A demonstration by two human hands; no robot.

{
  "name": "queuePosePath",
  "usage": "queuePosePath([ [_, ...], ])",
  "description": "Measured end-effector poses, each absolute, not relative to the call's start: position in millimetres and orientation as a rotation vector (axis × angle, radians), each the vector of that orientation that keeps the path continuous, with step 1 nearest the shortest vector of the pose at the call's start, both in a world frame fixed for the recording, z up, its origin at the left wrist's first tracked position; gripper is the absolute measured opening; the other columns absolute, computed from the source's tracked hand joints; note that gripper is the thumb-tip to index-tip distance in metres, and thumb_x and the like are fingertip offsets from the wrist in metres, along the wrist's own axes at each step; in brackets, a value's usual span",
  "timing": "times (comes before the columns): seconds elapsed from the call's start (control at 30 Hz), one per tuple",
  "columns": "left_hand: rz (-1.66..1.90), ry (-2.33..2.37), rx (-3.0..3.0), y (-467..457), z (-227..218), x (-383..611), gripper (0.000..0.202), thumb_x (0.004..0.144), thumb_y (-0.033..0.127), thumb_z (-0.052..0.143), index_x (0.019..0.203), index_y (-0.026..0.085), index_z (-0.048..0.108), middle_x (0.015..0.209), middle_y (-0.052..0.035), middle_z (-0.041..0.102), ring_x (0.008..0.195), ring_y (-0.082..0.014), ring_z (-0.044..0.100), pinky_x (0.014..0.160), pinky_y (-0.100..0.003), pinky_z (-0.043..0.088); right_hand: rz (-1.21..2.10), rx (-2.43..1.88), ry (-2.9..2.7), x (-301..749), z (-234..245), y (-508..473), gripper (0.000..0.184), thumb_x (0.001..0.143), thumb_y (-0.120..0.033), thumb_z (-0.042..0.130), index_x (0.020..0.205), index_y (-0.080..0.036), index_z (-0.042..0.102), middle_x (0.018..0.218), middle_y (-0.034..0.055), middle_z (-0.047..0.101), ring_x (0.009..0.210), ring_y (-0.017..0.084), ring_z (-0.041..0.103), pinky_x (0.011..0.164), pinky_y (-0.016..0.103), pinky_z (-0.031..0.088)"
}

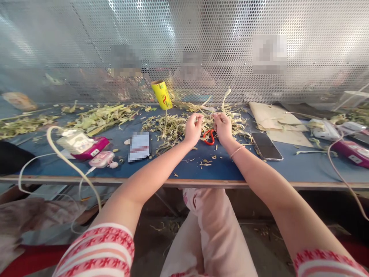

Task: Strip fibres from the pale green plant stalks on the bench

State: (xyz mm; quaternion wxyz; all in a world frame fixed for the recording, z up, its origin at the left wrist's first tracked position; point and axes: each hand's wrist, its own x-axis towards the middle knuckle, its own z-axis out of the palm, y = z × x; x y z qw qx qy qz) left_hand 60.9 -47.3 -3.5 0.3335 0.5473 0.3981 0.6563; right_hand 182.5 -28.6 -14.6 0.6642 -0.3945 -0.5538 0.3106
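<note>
Both my hands work at a heap of pale green plant strips (175, 125) in the middle of the blue table (219, 165). My left hand (193, 129) has its fingers curled round some strips. My right hand (223, 127) is also closed, pinching a long strip (225, 98) that curls upward. Red-handled scissors (209, 136) lie on the table between my two wrists. A yellow roll (162, 94) stands tilted on a thin stick just left of my hands.
A black phone (266, 146) lies right of my right arm, cardboard sheets (273, 119) behind it. At left sit a pink box (92, 148), a small pink device (101, 158), a white cable (66, 157) and more leaf scraps (100, 115). Perforated metal screen (201, 42) backs the table; people sit beyond.
</note>
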Motion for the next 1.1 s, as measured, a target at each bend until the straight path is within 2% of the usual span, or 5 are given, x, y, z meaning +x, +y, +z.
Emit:
queuePosePath([
  [0.2, 1.725, 1.026, 1.37, -46, -6, 62, 0.003, 0.083, 0.02, 0.061, 0.079, 0.021, 0.061, 0.089, -0.0021, 0.062, 0.077, -0.0109, 0.059, 0.072, -0.021, 0.048, 0.716, -0.878, -1.277, 187, -17, -23, 0.041, 0.077, -0.063, 0.056, 0.077, -0.023, 0.057, 0.05, -0.0049, 0.037, 0.044, 0.009, 0.033, 0.045, 0.028, 0.028],
  [0.4, 1.654, 0.909, 1.055, -36, -7, 62, 0.009, 0.086, 0.022, 0.058, 0.081, 0.019, 0.051, 0.072, 0.0054, 0.05, 0.043, -0.002, 0.036, 0.046, -0.02, 0.036, 0.758, -0.833, -1.339, 179, -14, -30, 0.044, 0.076, -0.067, 0.056, 0.08, -0.023, 0.056, 0.052, -0.0046, 0.037, 0.045, 0.01, 0.033, 0.045, 0.028, 0.03],
  [0.6, 1.364, 0.743, 0.955, -40, -3, 64, 0.029, 0.081, 0.041, 0.065, 0.072, 0.018, 0.052, 0.06, 0.0048, 0.048, 0.049, -0.0032, 0.043, 0.052, -0.017, 0.042, 0.703, -0.822, -1.347, 182, -10, -35, 0.044, 0.08, -0.066, 0.051, 0.08, -0.023, 0.054, 0.053, -0.0049, 0.036, 0.046, 0.01, 0.036, 0.047, 0.028, 0.032],
  [0.73, 1.276, 0.718, 0.957, -39, -4, 61, 0.023, 0.081, 0.037, 0.067, 0.072, 0.018, 0.057, 0.067, 0.0027, 0.058, 0.052, -0.0038, 0.049, 0.057, -0.019, 0.045, 0.7, -0.829, -1.345, 184, -7, -36, 0.041, 0.081, -0.063, 0.053, 0.082, -0.023, 0.058, 0.06, -0.0027, 0.043, 0.053, 0.01, 0.043, 0.052, 0.028, 0.038],
  [1.1, 1.533, 0.957, 1.526, -28, -15, 57, 0.028, 0.082, 0.041, 0.062, 0.069, 0.018, 0.055, 0.066, 0.0001, 0.061, 0.068, -0.0113, 0.06, 0.073, -0.026, 0.048, 0.82, -0.804, -1.342, 186, -3, -42, 0.032, 0.072, -0.051, 0.068, 0.069, -0.02, 0.061, 0.072, 0.0003, 0.059, 0.066, 0.01, 0.053, 0.061, 0.026, 0.049],
])
